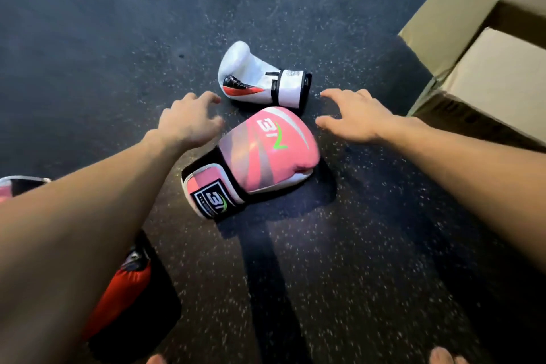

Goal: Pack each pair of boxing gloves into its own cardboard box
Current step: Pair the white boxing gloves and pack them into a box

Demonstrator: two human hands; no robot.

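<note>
A pink boxing glove (260,156) lies on the dark speckled floor in the middle, cuff toward me. Just beyond it lies a white glove (257,77) with a red and black palm. My left hand (189,124) hovers to the left of the pink glove with relaxed, slightly bent fingers and holds nothing. To the right of the gloves my right hand (351,118) is spread, also holding nothing. An open cardboard box (461,21) stands at the right edge. Under my left forearm a red glove (127,287) and part of another pink glove (11,186) show.
The floor (325,275) is dark rubber with white flecks. The box's flaps stand open at upper right, and a second cardboard surface (496,77) sits below them. My bare toes (443,356) show at the bottom edge.
</note>
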